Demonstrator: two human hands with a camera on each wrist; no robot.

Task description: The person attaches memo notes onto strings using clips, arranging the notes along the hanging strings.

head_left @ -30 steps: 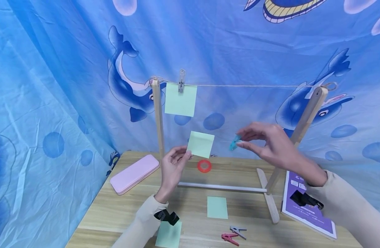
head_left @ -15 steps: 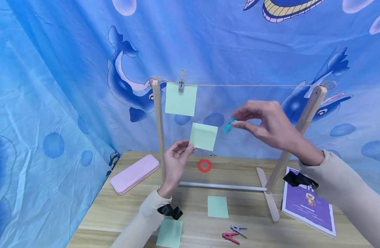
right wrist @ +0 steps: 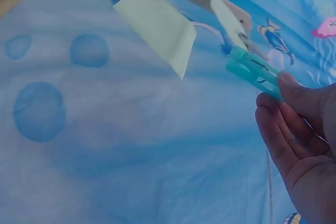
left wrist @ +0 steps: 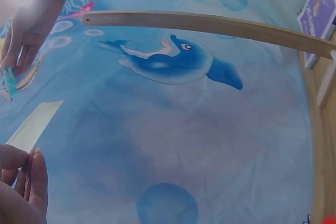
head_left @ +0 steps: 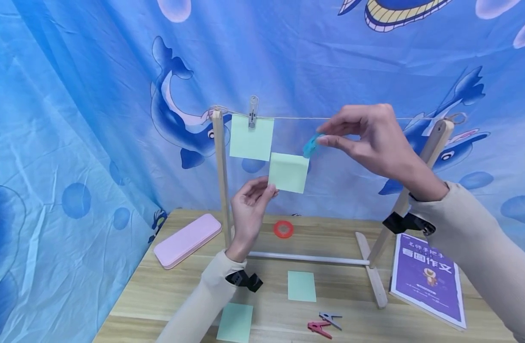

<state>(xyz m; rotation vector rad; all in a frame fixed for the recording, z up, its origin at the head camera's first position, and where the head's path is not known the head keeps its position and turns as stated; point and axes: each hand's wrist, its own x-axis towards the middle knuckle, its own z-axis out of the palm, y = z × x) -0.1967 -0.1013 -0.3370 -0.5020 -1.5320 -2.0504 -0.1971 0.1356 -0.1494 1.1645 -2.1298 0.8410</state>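
My left hand (head_left: 250,205) pinches a pale green sticky note (head_left: 289,173) by its lower left corner, below the string (head_left: 294,118). In my right hand (head_left: 373,140) a turquoise clothespin (head_left: 312,145) is held between thumb and fingers, its tip pointing down-left beside the note's upper right corner in the head view. The right wrist view shows the clothespin (right wrist: 256,73) apart from the note (right wrist: 157,29). Another green note (head_left: 251,138) hangs from the string at the left, held by a clear clothespin (head_left: 252,114).
Wooden posts (head_left: 221,166) hold the string, joined by a white bar (head_left: 309,257). On the table lie two green notes (head_left: 301,286) (head_left: 235,322), a red clothespin (head_left: 319,328), a grey-blue one (head_left: 331,319), red tape (head_left: 283,229), a pink case (head_left: 187,240) and a purple book (head_left: 429,281).
Both hands have risen toward the string, carrying the note and the turquoise clothespin. The right hand has also shifted left, bringing the clothespin close to the note in the head view.
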